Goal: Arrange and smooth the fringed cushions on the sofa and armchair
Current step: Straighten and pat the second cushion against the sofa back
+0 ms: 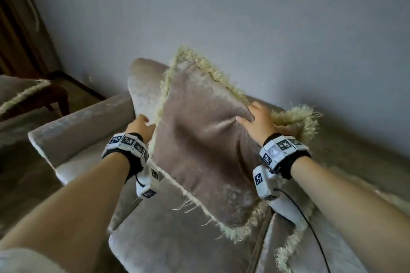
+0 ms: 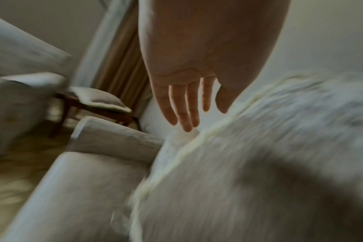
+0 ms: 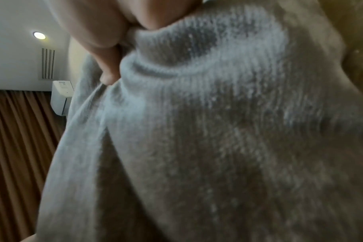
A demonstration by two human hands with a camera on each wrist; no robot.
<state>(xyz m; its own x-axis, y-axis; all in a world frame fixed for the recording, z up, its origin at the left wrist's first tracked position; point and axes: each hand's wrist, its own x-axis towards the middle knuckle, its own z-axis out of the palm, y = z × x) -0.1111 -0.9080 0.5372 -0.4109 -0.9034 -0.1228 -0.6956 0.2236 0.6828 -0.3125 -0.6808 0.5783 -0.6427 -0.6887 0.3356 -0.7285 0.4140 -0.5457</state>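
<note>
A taupe velvet cushion [image 1: 199, 139] with a cream fringe stands on one corner on the sofa seat [image 1: 168, 248], leaning on the back pad [image 1: 144, 82]. My left hand [image 1: 142, 126] is at its left fringed edge; in the left wrist view the hand [image 2: 189, 104] has straight fingers held beside the cushion [image 2: 259, 163]. My right hand [image 1: 255, 117] grips the cushion's right corner, thumb on the front and denting the velvet. Up close the thumb [image 3: 106, 65] digs into a fold of the cushion [image 3: 218, 131]. A second fringed cushion [image 1: 297, 122] lies behind the right hand.
The sofa's armrest [image 1: 77, 124] runs along the left. Another fringed piece [image 1: 288, 248] lies on the seat at lower right. A further cushion [image 2: 100, 99] sits on a wooden chair by the curtain, with an armchair [image 2: 21, 85] beside it. The wall is close behind the sofa.
</note>
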